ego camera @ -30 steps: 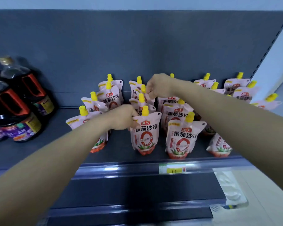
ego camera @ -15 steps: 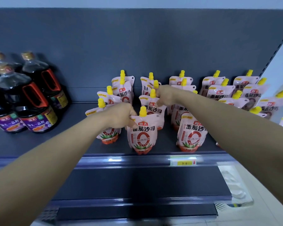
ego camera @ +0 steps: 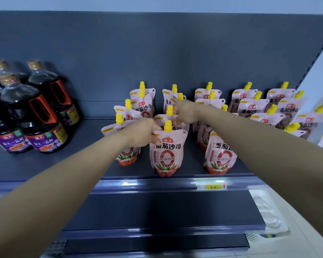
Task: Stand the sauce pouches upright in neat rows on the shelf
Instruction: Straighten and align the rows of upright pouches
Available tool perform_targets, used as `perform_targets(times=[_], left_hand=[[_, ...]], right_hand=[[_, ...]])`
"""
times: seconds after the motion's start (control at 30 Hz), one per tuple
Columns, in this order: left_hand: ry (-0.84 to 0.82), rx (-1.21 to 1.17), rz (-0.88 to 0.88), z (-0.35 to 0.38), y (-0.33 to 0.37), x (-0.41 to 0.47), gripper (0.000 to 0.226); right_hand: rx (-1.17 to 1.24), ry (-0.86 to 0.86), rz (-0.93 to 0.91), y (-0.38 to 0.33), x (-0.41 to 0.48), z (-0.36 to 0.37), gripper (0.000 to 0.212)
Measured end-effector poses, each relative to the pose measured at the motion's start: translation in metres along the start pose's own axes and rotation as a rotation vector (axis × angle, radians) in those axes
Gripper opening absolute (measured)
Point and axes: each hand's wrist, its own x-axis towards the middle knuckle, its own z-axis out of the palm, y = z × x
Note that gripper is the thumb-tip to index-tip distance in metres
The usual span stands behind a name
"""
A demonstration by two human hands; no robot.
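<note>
Upright at the shelf (ego camera: 67, 164) front edge: the tomato sauce pouch (ego camera: 166, 155), pinched at its top left corner by the left hand (ego camera: 142, 132), with the right hand (ego camera: 185, 112) just behind, curled round the top of the second pouch (ego camera: 159, 119). Looks largely done, with pouches standing beyond both hands. Probably left: evening the staggered pouches (ego camera: 257, 108) right of the right hand.

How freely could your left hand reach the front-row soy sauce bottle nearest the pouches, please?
Probably yes, once it lets go: the left hand pinches the front tomato sauce pouch, and only bare shelf separates the leftmost pouch from the soy sauce bottle.
</note>
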Motion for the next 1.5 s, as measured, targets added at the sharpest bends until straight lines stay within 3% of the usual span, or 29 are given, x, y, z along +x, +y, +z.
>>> perform_targets(times=[0.2,0.33,0.4,0.47,0.53,0.67,0.83,0.97,1.03,1.4,1.5], left_hand=[[-0.017,0.037,0.027,-0.001,0.0,-0.001,0.015],[-0.049,-0.05,0.071,-0.01,-0.001,-0.007,0.011],[-0.025,-0.133,0.097,-0.021,-0.001,-0.012,0.003],[0.039,-0.182,0.092,-0.035,-0.001,-0.015,0.012],[0.117,-0.209,0.094,-0.047,0.0,-0.013,0.016],[0.21,-0.158,0.081,-0.058,0.006,0.005,0.023],[0.077,0.024,0.038,-0.05,0.014,0.037,0.035],[0.006,0.138,0.036,-0.041,0.01,0.054,0.017],[-0.004,0.171,0.032,-0.039,0.008,0.057,0.013],[-0.023,0.186,0.054,-0.041,0.003,0.064,0.026],[-0.034,0.186,0.049,-0.042,0.001,0.068,0.039]], right_hand=[[0.062,0.01,0.015,-0.001,-0.001,0.002,0.034],[0.019,-0.064,0.001,0.0,-0.011,-0.008,0.009],[0.057,-0.062,0.011,0.004,-0.014,-0.019,0.025],[0.194,-0.011,0.055,0.009,-0.016,-0.033,0.039],[0.273,0.097,0.086,0.017,-0.014,-0.042,0.037],[0.186,0.232,0.141,0.027,-0.006,-0.047,0.029],[0.064,0.164,0.159,0.031,0.013,-0.044,0.028],[-0.005,0.072,0.154,0.031,0.035,-0.038,0.02],[0.018,0.065,0.134,0.033,0.046,-0.037,0.026],[0.145,0.007,-0.078,0.029,0.08,-0.039,0.014],[0.17,-0.002,-0.1,0.029,0.081,-0.039,0.009]])
